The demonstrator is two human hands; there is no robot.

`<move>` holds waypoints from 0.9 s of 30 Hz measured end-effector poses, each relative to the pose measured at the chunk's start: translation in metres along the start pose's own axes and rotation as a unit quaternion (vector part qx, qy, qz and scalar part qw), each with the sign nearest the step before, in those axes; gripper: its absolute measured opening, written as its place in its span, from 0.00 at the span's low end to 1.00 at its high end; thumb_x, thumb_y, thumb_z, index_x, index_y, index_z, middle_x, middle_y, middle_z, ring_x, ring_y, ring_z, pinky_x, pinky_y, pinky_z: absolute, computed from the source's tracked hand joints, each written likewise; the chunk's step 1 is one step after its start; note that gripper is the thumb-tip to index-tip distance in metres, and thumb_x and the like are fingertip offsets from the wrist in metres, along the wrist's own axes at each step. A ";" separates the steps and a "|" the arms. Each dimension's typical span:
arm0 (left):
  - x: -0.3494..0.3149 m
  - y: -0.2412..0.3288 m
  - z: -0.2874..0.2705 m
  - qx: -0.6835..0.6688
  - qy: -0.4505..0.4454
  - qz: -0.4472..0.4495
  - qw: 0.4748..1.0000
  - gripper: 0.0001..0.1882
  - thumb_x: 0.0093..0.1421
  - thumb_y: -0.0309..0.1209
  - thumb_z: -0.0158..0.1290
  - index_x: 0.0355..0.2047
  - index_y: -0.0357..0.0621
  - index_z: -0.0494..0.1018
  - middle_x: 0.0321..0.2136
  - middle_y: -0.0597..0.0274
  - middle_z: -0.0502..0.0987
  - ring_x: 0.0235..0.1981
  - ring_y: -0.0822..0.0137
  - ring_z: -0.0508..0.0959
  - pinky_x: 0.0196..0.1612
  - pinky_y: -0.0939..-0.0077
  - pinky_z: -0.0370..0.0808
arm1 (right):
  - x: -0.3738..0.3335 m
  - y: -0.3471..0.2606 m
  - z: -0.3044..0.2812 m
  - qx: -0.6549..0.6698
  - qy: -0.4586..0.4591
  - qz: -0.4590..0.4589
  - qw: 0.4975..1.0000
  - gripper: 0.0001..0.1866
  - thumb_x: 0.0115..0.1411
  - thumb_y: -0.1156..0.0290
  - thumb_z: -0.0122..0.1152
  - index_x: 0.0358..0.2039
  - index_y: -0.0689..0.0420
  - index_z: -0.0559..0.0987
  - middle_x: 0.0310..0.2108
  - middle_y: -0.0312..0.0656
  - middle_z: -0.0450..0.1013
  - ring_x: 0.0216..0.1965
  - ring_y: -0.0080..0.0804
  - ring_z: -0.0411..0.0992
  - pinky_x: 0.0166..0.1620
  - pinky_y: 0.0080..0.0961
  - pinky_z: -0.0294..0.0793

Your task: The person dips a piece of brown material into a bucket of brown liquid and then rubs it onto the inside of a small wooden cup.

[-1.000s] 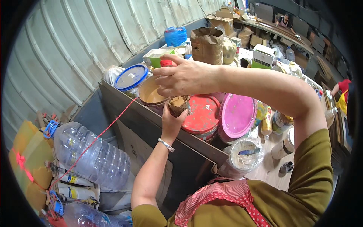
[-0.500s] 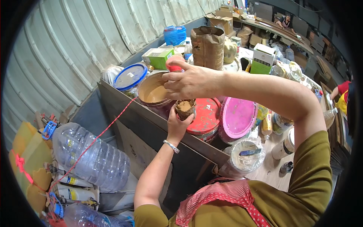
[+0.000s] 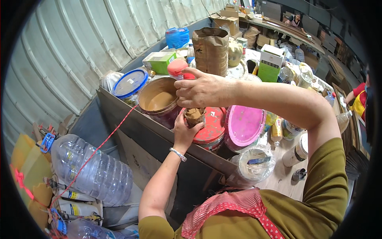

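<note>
My left hand (image 3: pixel 185 134) is wrapped round a small brown-caked cup (image 3: pixel 194 116), holding it beside a dark bucket. Rough brown paste shows at the cup's top. Above it, my right hand (image 3: pixel 203 88) is at the right rim of the bucket (image 3: pixel 162 115), back turned up. Its lower fingers curl down and the index finger juts left. The palm and thumb are hidden, so I cannot make out what it grips, if anything. Brown paste coats the bucket's inner wall. A battered red lid (image 3: pixel 213 127) lies just right of the cup.
A blue-rimmed lid (image 3: pixel 130 82) and tall brown container (image 3: pixel 210 51) stand beyond; a pink lid (image 3: pixel 246 125) and plastic-wrapped tub (image 3: pixel 254 163) are at right. A dark board (image 3: pixel 159 137) edges the work area. A red cord (image 3: pixel 97 149) crosses near large clear bottles (image 3: pixel 91 169). Other people appear far right.
My right hand has shifted a little right relative to the bucket, uncovering more of its rim and a red lid behind. The left hand still holds the cup. The view has moved slightly.
</note>
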State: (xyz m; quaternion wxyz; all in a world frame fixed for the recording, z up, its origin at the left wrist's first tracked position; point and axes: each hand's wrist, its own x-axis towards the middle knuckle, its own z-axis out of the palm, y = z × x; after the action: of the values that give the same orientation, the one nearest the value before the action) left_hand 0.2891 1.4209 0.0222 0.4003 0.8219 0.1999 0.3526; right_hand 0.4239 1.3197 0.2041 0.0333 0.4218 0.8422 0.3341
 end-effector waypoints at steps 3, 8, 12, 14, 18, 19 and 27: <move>-0.002 -0.001 0.001 -0.003 -0.002 0.015 1.000 0.46 0.39 0.38 0.70 0.55 0.30 0.61 0.51 0.41 0.69 0.52 0.48 0.70 0.55 0.61 0.68 | -0.002 0.001 0.003 -0.014 0.031 -0.005 0.999 0.14 0.51 0.65 0.58 0.40 0.46 0.78 0.40 0.27 0.74 0.57 0.28 0.60 0.60 0.46 0.53; -0.012 0.012 -0.014 0.127 0.088 0.110 0.982 0.40 0.41 0.35 0.69 0.54 0.35 0.63 0.49 0.45 0.70 0.49 0.48 0.71 0.51 0.61 0.69 | -0.002 -0.001 0.008 -0.014 0.042 -0.002 0.999 0.13 0.51 0.65 0.58 0.39 0.45 0.78 0.39 0.27 0.75 0.56 0.28 0.61 0.61 0.47 0.52; -0.046 0.069 -0.028 0.097 -0.022 0.094 0.991 0.19 0.51 0.30 0.62 0.43 0.40 0.72 0.38 0.53 0.76 0.37 0.55 0.77 0.42 0.64 0.74 | 0.002 0.002 0.009 -0.011 0.041 -0.014 0.999 0.11 0.50 0.66 0.58 0.36 0.46 0.79 0.36 0.27 0.75 0.56 0.28 0.61 0.62 0.49 0.51; -0.056 0.076 -0.013 0.164 -0.074 0.205 0.962 0.16 0.54 0.31 0.59 0.42 0.42 0.72 0.36 0.56 0.76 0.34 0.56 0.78 0.39 0.64 0.76 | 0.003 0.003 0.006 -0.019 0.013 -0.019 1.000 0.11 0.51 0.66 0.58 0.37 0.46 0.79 0.37 0.27 0.76 0.57 0.29 0.61 0.62 0.49 0.51; -0.043 0.086 0.027 0.219 -0.086 0.276 0.932 0.23 0.55 0.35 0.58 0.48 0.40 0.67 0.39 0.54 0.75 0.35 0.55 0.78 0.38 0.65 0.77 | 0.007 0.004 0.009 -0.013 0.044 -0.026 0.999 0.11 0.51 0.67 0.58 0.37 0.46 0.79 0.36 0.28 0.75 0.57 0.30 0.61 0.61 0.48 0.51; -0.037 0.085 0.036 0.227 -0.059 0.301 0.924 0.26 0.54 0.35 0.58 0.50 0.38 0.65 0.39 0.52 0.75 0.36 0.55 0.79 0.38 0.66 0.77 | 0.008 0.003 0.009 -0.013 0.048 -0.030 0.998 0.11 0.51 0.67 0.58 0.37 0.46 0.79 0.36 0.28 0.75 0.57 0.30 0.61 0.61 0.48 0.51; -0.018 0.086 0.069 0.271 -0.140 0.169 0.937 0.39 0.54 0.39 0.59 0.60 0.32 0.55 0.32 0.45 0.76 0.30 0.54 0.78 0.32 0.66 0.75 | 0.010 -0.003 0.012 -0.013 0.038 -0.028 0.999 0.10 0.51 0.67 0.58 0.36 0.46 0.79 0.35 0.28 0.75 0.56 0.29 0.62 0.61 0.47 0.52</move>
State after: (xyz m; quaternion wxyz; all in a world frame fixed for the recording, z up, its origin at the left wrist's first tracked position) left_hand 0.3318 1.3222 0.0537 0.1210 0.9620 0.0881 0.2286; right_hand 0.4195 1.3325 0.1958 0.0165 0.3842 0.8501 0.3598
